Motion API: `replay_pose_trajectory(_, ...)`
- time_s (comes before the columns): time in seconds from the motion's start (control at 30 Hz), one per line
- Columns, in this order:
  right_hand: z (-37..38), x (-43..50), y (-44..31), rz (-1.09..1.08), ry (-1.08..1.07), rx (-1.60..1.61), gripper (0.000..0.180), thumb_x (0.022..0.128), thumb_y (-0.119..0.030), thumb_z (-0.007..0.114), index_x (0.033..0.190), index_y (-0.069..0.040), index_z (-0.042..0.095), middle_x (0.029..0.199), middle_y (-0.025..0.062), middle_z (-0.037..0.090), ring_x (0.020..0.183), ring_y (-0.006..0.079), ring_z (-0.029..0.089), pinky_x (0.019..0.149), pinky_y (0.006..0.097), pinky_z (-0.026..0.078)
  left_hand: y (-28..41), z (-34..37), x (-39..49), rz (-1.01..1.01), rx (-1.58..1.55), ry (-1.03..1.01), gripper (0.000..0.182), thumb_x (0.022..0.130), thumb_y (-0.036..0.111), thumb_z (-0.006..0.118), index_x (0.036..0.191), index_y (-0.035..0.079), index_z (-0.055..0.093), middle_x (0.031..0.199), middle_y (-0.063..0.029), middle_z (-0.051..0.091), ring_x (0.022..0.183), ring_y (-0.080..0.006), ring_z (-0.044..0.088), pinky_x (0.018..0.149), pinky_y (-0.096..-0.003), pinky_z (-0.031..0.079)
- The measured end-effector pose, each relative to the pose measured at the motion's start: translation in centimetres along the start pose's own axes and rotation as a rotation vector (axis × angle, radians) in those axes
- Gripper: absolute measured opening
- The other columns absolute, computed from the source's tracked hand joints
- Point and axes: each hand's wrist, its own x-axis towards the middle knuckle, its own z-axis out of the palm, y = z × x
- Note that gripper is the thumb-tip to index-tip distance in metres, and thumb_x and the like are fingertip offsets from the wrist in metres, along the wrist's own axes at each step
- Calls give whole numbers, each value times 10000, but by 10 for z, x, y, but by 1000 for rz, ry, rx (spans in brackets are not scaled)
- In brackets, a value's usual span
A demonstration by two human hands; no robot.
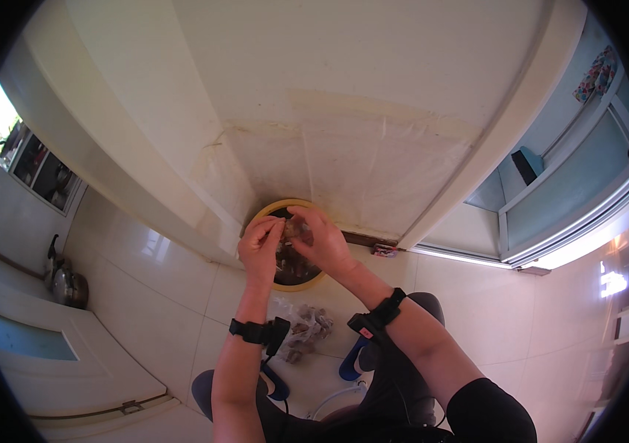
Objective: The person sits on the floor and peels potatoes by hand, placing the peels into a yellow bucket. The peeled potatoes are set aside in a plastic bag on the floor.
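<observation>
Over a yellow-rimmed waste bin [287, 287], my two hands meet around a small brownish, roundish item [292, 228]. It looks like a bulb or a nut, too small to name surely. My left hand [262, 243] pinches its left side between thumb and fingertips. On the other side, the thumb and curved fingers of my right hand [323, 241] hold it. Dark and pale scraps [295, 266] lie inside the bin. A clear plastic bag [306, 332] of similar brownish pieces rests on the floor between my feet and the bin.
A wall corner [237, 183] stands right behind the bin. A small printed box [385, 251] lies by the wall's foot. At right is a sliding glass door [563, 188] with a broom head [527, 165] behind it. A metal pot [71, 285] sits at left.
</observation>
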Motion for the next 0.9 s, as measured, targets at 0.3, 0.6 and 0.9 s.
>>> replay_pose_trajectory(0.3,-2,1,-3,-44,-8,-27,534,732,19,683,1222,-92,504,1055,115,576,864,276,636,683,325,547,3,-1,-1,13,41,-8,36,863,-11,628,887,-33,643,955,-65,632,769,-112,611,675,-231,518)
replay_pose_trajectory(0.6,-1,0,2,41,-41,150,430,782,36,660,1183,-53,534,1098,97,582,901,217,646,712,293,557,-6,-2,0,-95,55,89,67,900,36,605,887,-26,627,866,-64,645,674,-121,627,607,-251,535)
replay_pose_trajectory(0.9,0,5,15,228,-55,446,416,850,26,602,1247,-49,504,1080,84,611,826,117,631,600,226,516,-3,-3,3,-210,-12,46,144,913,72,603,1024,-1,660,989,-50,639,778,-100,621,632,-225,535)
